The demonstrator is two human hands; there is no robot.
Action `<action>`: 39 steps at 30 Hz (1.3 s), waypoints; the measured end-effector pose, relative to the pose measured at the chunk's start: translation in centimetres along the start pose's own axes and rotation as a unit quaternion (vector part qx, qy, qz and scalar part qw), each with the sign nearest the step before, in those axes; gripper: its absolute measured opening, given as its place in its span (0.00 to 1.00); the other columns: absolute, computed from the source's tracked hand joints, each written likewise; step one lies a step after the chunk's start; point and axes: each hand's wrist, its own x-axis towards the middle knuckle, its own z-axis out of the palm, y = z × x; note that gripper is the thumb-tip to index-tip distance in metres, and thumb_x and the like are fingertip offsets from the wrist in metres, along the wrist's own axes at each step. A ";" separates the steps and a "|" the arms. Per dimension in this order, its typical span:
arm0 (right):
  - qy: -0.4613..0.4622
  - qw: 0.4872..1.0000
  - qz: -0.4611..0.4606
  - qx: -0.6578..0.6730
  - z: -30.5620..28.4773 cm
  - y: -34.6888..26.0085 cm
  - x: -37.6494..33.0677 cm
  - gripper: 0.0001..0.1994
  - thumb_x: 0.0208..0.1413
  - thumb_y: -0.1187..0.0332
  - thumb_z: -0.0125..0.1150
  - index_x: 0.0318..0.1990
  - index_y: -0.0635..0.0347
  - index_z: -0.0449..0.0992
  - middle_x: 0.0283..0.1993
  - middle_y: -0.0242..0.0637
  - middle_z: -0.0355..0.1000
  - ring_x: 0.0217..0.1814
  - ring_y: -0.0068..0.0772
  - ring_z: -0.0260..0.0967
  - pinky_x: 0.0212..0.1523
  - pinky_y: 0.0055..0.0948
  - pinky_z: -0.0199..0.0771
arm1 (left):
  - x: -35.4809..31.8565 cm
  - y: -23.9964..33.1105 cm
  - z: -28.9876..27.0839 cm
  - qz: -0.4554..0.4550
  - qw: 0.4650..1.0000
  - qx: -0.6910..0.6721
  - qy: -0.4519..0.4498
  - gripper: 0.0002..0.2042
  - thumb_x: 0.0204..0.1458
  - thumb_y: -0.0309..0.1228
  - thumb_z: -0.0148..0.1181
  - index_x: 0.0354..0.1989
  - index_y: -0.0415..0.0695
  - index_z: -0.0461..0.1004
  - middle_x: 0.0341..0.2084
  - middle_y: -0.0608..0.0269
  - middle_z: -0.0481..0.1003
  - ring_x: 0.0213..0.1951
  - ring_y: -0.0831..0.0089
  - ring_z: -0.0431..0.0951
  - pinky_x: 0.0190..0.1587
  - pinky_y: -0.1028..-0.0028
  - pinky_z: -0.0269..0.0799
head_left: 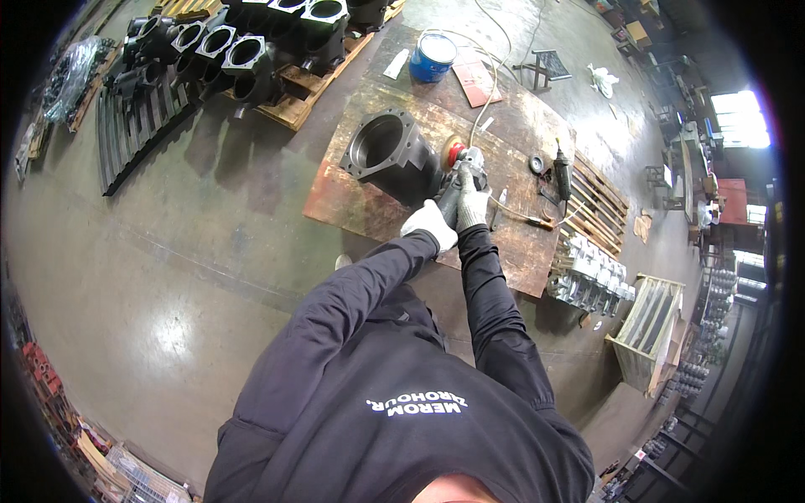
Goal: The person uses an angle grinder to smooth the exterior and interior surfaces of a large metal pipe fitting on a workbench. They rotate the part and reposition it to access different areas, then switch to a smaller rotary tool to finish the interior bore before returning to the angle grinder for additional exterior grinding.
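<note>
Both my hands wear pale work gloves and grip an angle grinder point(450, 199). My left hand point(431, 225) is closed round the rear of its dark body. Nearer its head, my right hand point(472, 201) wraps the tool. A red disc point(455, 153) on the grinder's head points away from me, close to the right side of a black cast-metal cylinder housing point(407, 172). Whether the disc touches the housing cannot be made out. The housing lies on its side on a worn wooden table point(352, 201), its round flanged opening facing left and up.
On the table stand a blue can point(433, 57), a red sheet point(479, 84) and a second dark power tool point(563, 172). A pale cord point(495, 80) runs from the grinder across the table. Pallets with black castings point(243, 54) lie far left; metal parts point(591, 272) sit right.
</note>
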 end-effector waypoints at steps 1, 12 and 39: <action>-0.010 0.999 0.045 0.006 -0.1 -0.3 -0.5 0.30 0.58 0.56 0.70 0.60 0.61 0.64 0.37 0.42 0.76 0.27 0.32 0.76 0.28 0.34 0.79 | -0.1 0.0 0.0 -0.004 1.000 0.001 0.001 0.31 0.44 0.39 0.66 0.55 0.36 0.66 0.48 0.40 0.78 0.52 0.50 0.80 0.55 0.59 0.76; -0.067 0.988 0.109 0.092 -1.7 -3.7 -8.2 0.42 0.53 0.56 0.76 0.66 0.66 0.56 0.60 0.47 0.66 0.59 0.37 0.68 0.59 0.35 0.70 | -3.6 -2.7 1.8 -0.002 1.000 0.024 0.020 0.33 0.42 0.40 0.68 0.56 0.37 0.64 0.46 0.40 0.78 0.51 0.48 0.80 0.54 0.58 0.75; -0.065 0.997 0.024 0.038 -3.1 -5.3 -10.5 0.46 0.48 0.53 0.78 0.64 0.71 0.55 0.59 0.52 0.68 0.60 0.40 0.67 0.61 0.34 0.68 | -4.6 -3.7 5.1 -0.002 0.998 0.008 0.069 0.33 0.42 0.39 0.68 0.55 0.35 0.65 0.46 0.35 0.77 0.52 0.45 0.79 0.55 0.59 0.74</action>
